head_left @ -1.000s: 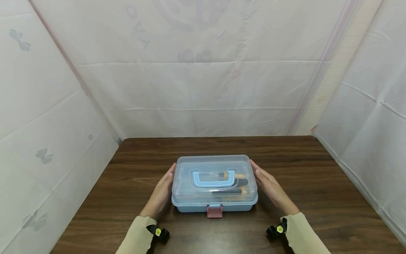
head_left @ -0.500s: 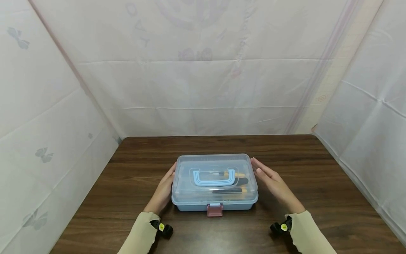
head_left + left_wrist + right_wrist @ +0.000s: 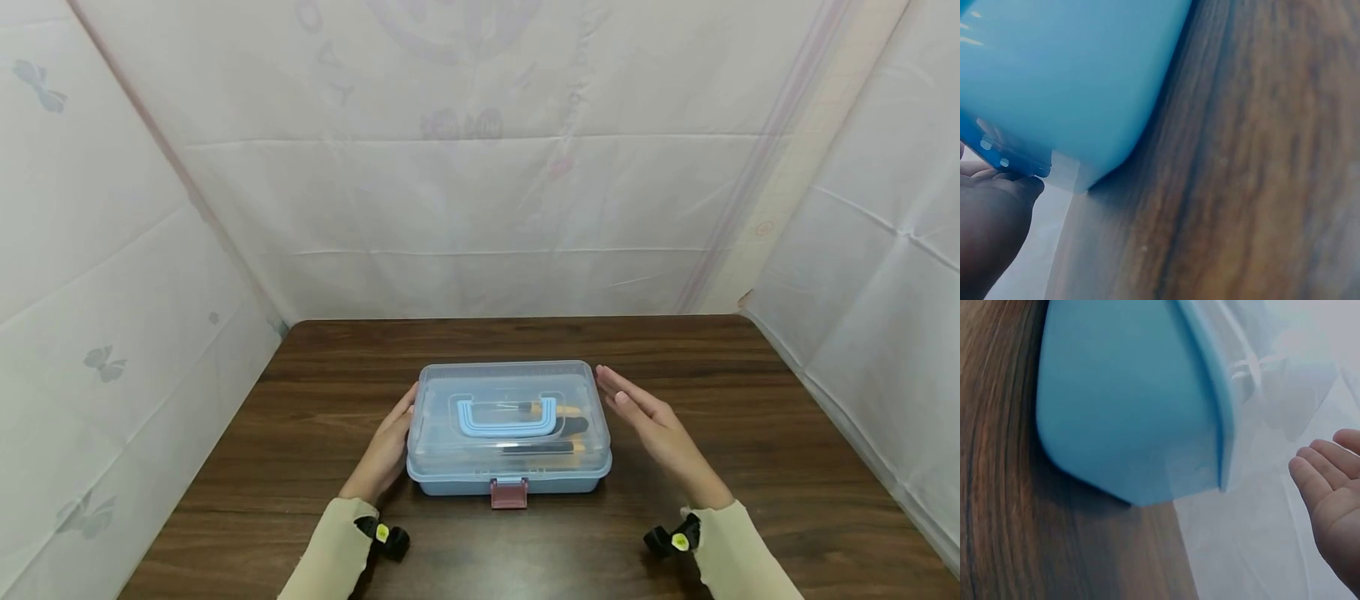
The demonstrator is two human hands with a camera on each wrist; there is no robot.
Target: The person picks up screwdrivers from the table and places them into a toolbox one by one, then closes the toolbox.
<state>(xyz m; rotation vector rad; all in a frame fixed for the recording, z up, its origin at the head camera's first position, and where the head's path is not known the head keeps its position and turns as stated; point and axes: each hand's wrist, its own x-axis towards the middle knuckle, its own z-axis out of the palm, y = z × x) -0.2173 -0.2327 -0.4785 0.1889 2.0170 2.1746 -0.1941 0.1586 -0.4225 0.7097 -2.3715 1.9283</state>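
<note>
A blue plastic storage box (image 3: 442,485) with a clear lid (image 3: 450,383) sits on the wooden table, closed. On the lid lies a light blue handle (image 3: 507,430), and a pinkish latch (image 3: 509,494) is at the front. Dark and yellow tools (image 3: 558,447) show through the lid; their kind is unclear. My left hand (image 3: 384,454) rests along the box's left side with fingers extended. To the right, my right hand (image 3: 660,429) is held straight-fingered, a small gap from the box, as the right wrist view also shows.
The brown wood-grain table (image 3: 315,400) runs back to a white sheet (image 3: 465,208) hung behind it. Similar printed sheets (image 3: 112,250) stand at both sides. A small black camera (image 3: 390,542) is strapped at the left wrist, another black camera (image 3: 660,542) at the right.
My right hand has moved off the box's right side, outward to the right. The left hand stays against the left side, and the box has hardly shifted.
</note>
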